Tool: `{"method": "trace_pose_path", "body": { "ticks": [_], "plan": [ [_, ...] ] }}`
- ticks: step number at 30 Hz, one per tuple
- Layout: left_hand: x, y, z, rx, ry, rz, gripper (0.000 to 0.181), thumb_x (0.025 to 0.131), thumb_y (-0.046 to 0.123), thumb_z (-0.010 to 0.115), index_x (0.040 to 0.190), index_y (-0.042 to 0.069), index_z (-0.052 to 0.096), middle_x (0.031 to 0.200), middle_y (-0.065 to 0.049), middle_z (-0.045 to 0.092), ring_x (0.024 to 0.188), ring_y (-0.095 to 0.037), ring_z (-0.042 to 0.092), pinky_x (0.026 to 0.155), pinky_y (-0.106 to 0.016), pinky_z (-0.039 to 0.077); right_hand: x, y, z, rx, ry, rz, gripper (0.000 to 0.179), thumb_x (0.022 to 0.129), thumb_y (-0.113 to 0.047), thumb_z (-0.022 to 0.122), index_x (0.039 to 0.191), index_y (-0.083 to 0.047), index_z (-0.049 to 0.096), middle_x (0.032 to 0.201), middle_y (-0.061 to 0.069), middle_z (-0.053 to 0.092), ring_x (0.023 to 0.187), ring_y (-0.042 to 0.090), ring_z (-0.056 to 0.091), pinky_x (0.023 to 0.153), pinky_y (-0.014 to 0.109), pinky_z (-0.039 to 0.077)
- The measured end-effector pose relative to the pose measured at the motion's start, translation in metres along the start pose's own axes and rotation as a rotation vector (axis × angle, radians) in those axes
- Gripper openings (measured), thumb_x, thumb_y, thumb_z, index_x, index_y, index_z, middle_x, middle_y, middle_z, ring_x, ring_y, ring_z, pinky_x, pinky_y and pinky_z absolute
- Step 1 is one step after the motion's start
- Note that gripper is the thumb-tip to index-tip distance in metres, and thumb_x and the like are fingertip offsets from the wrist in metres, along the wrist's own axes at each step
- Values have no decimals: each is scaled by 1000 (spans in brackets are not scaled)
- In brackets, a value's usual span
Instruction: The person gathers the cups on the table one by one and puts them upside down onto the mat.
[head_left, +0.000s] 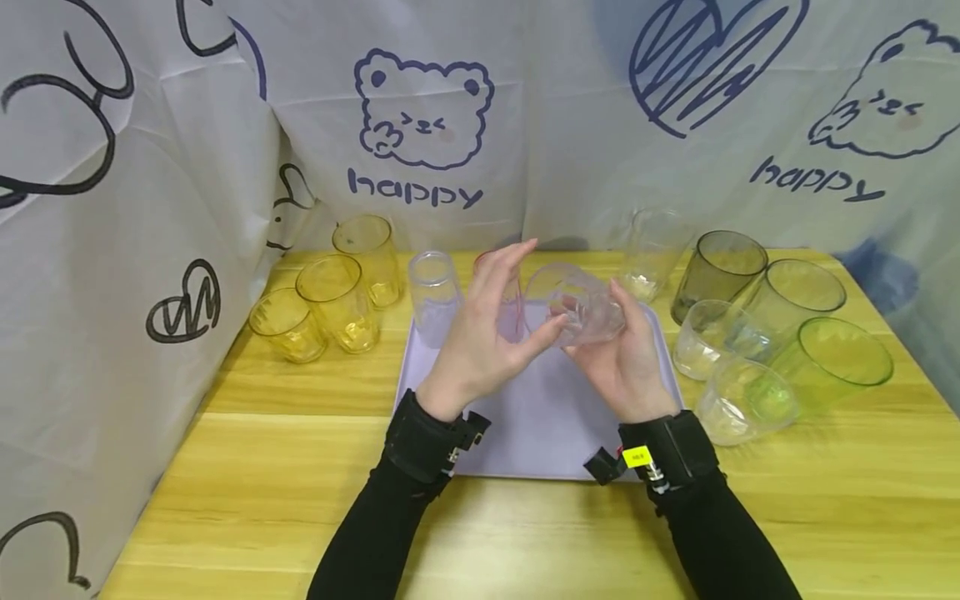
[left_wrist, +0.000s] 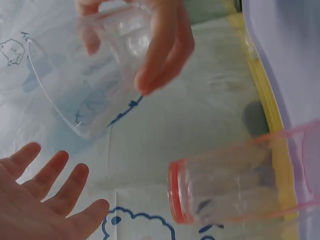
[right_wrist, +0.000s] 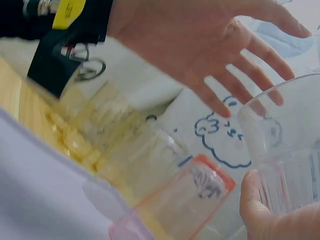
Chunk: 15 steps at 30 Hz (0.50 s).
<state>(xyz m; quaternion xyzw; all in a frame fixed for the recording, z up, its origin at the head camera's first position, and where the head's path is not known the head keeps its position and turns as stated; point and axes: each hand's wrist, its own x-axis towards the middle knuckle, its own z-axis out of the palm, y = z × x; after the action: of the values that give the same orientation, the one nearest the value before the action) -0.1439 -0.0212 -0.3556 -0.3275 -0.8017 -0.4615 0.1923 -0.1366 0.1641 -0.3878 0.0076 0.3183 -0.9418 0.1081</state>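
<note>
My right hand grips a clear glass tumbler around its base end. The tumbler is tilted, its wide mouth facing my left hand. That hand is raised beside the mouth with fingers spread, holding nothing; in the right wrist view its straight fingers show behind the rim. Under them lies a lavender tray. A pink-tinted glass stands upside down at the tray's back, partly hidden by my left hand in the head view. Left of it another clear glass is also upturned.
Three yellow glasses stand left of the tray. On the right are a tall clear glass, a dark grey glass, a large pale glass, a green glass and two short clear glasses. A printed cloth hangs behind.
</note>
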Motion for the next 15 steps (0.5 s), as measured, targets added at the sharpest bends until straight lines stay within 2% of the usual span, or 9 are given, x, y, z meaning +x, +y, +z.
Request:
{"method": "trace_pose_path", "body": {
  "ticks": [3,5,9,12,15],
  "plan": [
    [1,-4,-2,69,13,-29,65,90,31,70,146,5,48,147,-13,49,135,-27,49,116,-40,42,3,0,-3,-72,36,-48,33,106,-42,41,128,-19,48,119,0,55,107,17,56,97,30,52],
    [2,-6,-3,115,17,-64,59,93,31,67,144,6,51,147,-13,50,134,-27,51,115,-41,42,4,1,-5,-134,70,-88,29,106,-41,44,123,-18,51,114,0,61,105,17,60,97,30,54],
    [0,-11,-7,216,13,-124,50,95,28,64,140,8,55,146,-13,52,136,-30,50,115,-45,42,9,5,-9,-283,155,-210,17,106,-33,49,116,-20,51,106,-2,68,97,15,68,89,29,58],
    [0,-15,-10,302,17,-140,45,95,24,64,137,9,58,145,-13,53,135,-32,50,113,-46,44,12,7,-10,-406,225,-298,15,105,-26,52,118,-22,47,108,-4,62,92,11,67,84,24,59],
    [-1,-19,-10,383,19,-145,43,94,22,66,134,9,60,144,-13,55,134,-34,51,113,-48,44,15,8,-12,-585,292,-379,27,103,-21,56,128,-19,46,117,-6,52,99,7,60,85,19,53]
  ]
}}
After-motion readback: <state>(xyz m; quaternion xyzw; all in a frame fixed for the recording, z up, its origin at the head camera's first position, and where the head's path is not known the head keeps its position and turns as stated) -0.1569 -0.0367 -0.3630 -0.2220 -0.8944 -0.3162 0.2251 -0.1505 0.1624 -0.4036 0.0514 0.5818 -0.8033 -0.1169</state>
